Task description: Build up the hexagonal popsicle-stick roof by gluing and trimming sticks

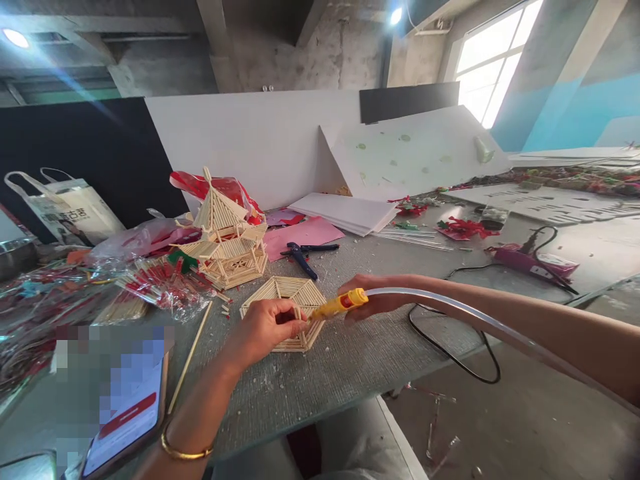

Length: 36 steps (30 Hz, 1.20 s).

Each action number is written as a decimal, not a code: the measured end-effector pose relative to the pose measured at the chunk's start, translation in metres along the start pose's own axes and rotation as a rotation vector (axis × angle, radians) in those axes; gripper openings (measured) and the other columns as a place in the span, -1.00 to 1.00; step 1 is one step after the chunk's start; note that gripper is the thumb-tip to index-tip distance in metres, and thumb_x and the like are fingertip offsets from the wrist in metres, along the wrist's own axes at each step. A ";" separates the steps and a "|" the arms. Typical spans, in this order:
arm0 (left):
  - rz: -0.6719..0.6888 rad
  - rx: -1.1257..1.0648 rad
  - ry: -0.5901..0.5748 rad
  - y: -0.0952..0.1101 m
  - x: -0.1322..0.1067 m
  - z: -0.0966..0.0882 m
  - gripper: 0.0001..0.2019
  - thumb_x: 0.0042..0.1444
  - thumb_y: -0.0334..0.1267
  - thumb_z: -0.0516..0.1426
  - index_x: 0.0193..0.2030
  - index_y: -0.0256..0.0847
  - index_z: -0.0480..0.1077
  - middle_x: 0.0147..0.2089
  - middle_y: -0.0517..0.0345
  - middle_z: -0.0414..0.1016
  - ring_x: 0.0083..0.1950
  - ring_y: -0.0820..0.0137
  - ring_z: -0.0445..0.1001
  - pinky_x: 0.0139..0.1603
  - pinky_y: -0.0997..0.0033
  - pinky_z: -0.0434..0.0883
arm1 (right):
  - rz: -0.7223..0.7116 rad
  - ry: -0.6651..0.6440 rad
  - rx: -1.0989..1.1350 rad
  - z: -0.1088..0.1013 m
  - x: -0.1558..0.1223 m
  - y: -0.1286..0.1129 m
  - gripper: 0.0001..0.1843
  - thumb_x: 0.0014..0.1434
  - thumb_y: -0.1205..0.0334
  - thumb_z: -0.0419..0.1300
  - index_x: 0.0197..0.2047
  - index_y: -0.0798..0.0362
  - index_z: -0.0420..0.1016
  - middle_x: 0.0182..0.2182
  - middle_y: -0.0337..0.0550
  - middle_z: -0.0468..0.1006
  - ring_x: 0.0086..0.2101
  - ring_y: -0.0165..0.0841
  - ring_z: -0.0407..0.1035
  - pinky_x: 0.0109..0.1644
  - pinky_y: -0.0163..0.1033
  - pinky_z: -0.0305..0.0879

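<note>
My left hand [267,327] is pinched around a short wooden stick [298,312], held upright at the hexagonal wooden stick frame [280,288]. The frame lies flat on the table, partly covered by my hands. My right hand [355,293] is closed on a yellow glue gun [343,305], its tip pointing left, close to my left fingertips. From the gun's rear a long, clear glue stick [430,292] curves back over my right forearm. Behind the frame stands a tiered wooden stick pavilion model [223,230] with a pointed roof.
Dark-handled cutters [301,257] lie behind the frame. To the left are plastic-wrapped sticks [160,283], a long thin stick [193,353] and a phone [130,413]. A purple device [537,262] lies at right, and a black cable [493,353] hangs over the table edge.
</note>
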<state>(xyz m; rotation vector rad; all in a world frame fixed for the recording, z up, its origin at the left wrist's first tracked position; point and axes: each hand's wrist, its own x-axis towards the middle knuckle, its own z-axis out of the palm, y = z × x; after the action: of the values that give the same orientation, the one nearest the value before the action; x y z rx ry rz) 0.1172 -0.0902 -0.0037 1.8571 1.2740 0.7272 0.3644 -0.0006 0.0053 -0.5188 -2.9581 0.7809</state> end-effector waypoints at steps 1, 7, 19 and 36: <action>0.000 0.008 0.004 0.000 0.000 0.000 -0.81 -0.01 -0.14 0.15 -0.37 -0.21 0.45 -0.56 0.33 0.29 -0.50 0.55 0.20 -0.46 0.56 0.16 | -0.010 0.068 -0.111 -0.002 -0.004 0.003 -0.76 0.13 0.11 0.10 -0.35 0.16 0.32 -0.45 -0.23 0.34 -0.45 -0.51 0.15 -0.36 -0.39 0.11; 0.032 0.069 0.034 0.002 0.000 0.002 -0.81 0.01 -0.14 0.12 -0.39 -0.22 0.42 -0.56 0.33 0.27 -0.49 0.53 0.21 -0.45 0.55 0.17 | 0.318 0.260 -0.576 -0.029 -0.020 0.039 -0.88 0.15 0.33 -0.04 -0.29 0.14 0.28 -0.37 -0.11 0.36 -0.44 -0.46 0.16 -0.40 -0.33 -0.04; 0.022 0.081 0.033 -0.003 0.000 0.001 -0.79 -0.01 -0.12 0.16 -0.31 -0.21 0.43 -0.43 0.25 0.44 -0.41 0.50 0.36 -0.37 0.52 0.28 | 0.496 0.123 -0.595 -0.049 0.012 0.115 -0.71 -0.07 0.23 0.17 -0.24 0.17 0.35 -0.27 -0.01 0.40 -0.35 -0.32 0.26 -0.35 -0.30 0.05; -0.005 0.032 0.005 -0.002 -0.006 -0.003 -0.81 -0.04 -0.14 0.17 -0.32 -0.20 0.41 -0.31 0.17 0.50 -0.28 0.42 0.44 -0.22 0.42 0.36 | 0.756 0.074 -0.367 -0.071 0.011 0.116 -0.54 -0.13 0.27 0.22 -0.09 0.14 0.39 -0.16 -0.07 0.47 -0.20 -0.24 0.32 -0.29 -0.32 0.13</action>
<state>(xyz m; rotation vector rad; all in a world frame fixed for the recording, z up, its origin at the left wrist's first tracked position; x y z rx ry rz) 0.1116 -0.0941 -0.0037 1.8782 1.3003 0.7128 0.3981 0.1318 0.0108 -1.6937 -2.8048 0.2004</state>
